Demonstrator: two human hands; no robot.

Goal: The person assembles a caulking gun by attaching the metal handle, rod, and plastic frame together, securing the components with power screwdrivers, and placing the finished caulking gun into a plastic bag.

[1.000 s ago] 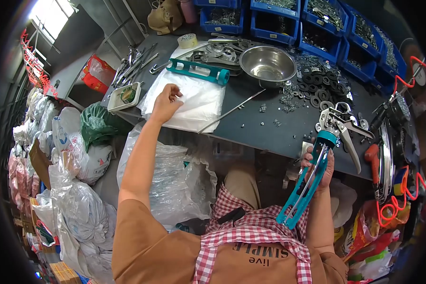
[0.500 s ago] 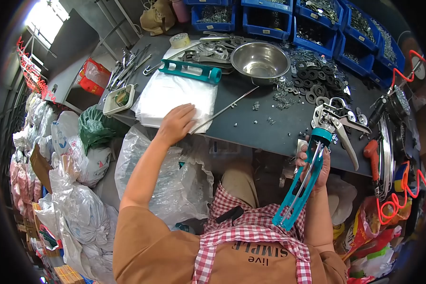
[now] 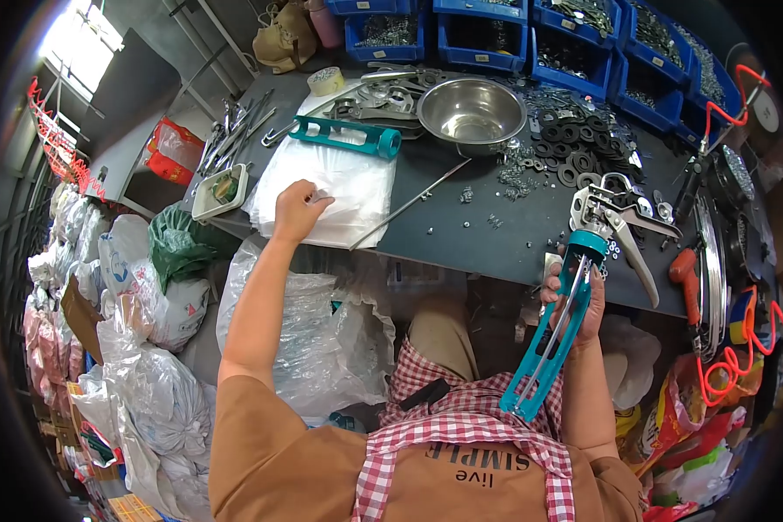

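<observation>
My right hand (image 3: 590, 304) is wrapped round the teal frame of a caulking gun (image 3: 544, 357). The gun's metal handle and trigger (image 3: 622, 230) point away from me, over the bench edge. On a stack of clear plastic bags (image 3: 357, 196), my left hand (image 3: 300, 211) is closed, thumb and fingers pinching a bit of the top bag. Across the far end of the stack lies a second teal caulking gun frame (image 3: 344, 135). A thin metal rod (image 3: 418, 198) rests beside the bags, its near end by their right corner.
A steel bowl (image 3: 471, 109) sits behind black rubber rings (image 3: 574, 143) and small nuts. Blue bins (image 3: 483, 43) of hardware line the back. At left are metal rods (image 3: 235, 130) and a small tray (image 3: 220, 190); at right, an orange-handled tool (image 3: 685, 278) and a coiled red hose (image 3: 726, 374).
My left hand has slid left and slightly up across the bags, and its fingers have gone from lying flat to a pinch. My right hand holds the caulking gun nearly still.
</observation>
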